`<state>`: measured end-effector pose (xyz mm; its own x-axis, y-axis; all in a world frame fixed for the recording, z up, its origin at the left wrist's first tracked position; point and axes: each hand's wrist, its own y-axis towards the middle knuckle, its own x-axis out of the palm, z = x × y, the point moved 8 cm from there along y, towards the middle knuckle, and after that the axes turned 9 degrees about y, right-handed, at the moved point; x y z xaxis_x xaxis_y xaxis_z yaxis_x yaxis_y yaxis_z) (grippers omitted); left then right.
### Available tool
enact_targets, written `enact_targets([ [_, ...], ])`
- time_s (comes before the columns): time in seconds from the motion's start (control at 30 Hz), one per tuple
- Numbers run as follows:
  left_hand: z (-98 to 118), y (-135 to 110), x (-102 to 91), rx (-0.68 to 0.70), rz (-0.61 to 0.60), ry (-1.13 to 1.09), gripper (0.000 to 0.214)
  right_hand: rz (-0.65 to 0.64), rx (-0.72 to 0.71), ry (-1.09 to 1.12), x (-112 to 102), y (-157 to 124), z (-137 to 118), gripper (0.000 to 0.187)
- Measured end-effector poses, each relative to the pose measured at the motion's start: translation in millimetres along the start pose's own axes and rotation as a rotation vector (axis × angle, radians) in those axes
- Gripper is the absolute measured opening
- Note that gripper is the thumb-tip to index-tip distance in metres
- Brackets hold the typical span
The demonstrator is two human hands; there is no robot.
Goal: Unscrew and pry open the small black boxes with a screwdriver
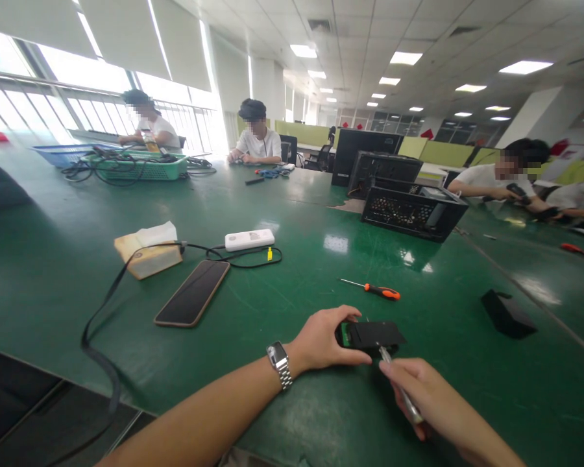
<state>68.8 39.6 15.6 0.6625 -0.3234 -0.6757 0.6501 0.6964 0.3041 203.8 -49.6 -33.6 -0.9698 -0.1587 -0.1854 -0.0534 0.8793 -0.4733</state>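
Observation:
My left hand [327, 340], with a metal watch on the wrist, grips a small black device [372, 335] with a green edge and holds it down on the green table [292, 402]. My right hand [431, 402] is closed around a thin silver tool [400, 388]. The tool's tip touches the black device. An orange-handled screwdriver [376, 290] lies on the table just beyond the device.
A phone [193, 293], a tissue pack [148, 250], a white power bank [249, 239] and a black cable lie to the left. A small black part [507, 314] sits at right. Two black computer cases [409, 206] stand further back. Other people sit around the table.

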Motion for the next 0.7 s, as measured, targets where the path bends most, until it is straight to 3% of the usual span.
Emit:
enact_targets([
  [0.1, 0, 1, -1.9, -0.018, 0.005, 0.058, 0.045, -0.085, 0.036, -0.182, -7, -13, -2, 0.050],
  [0.2, 2, 1, -2.5, -0.009, -0.001, 0.057, 0.044, -0.161, -0.022, -0.398, -25, -32, 2, 0.044],
  [0.37, -1, 2, -1.2, -0.021, -0.019, 0.041, 0.049, 0.051, -0.104, -0.733, -83, -44, 20, 0.024],
  [0.43, -2, 2, -1.4, -0.026, -0.023, 0.030, 0.053, 0.127, -0.138, -0.798, -95, -42, 17, 0.016],
  [0.53, -5, 2, -2.9, -0.026, -0.040, 0.005, 0.062, 0.195, -0.266, -0.825, -88, -34, -12, 0.018],
  [0.7, -4, 1, -6.8, 0.016, -0.090, -0.045, 0.081, 0.177, -0.557, -0.775, -44, -9, -80, 0.023],
])
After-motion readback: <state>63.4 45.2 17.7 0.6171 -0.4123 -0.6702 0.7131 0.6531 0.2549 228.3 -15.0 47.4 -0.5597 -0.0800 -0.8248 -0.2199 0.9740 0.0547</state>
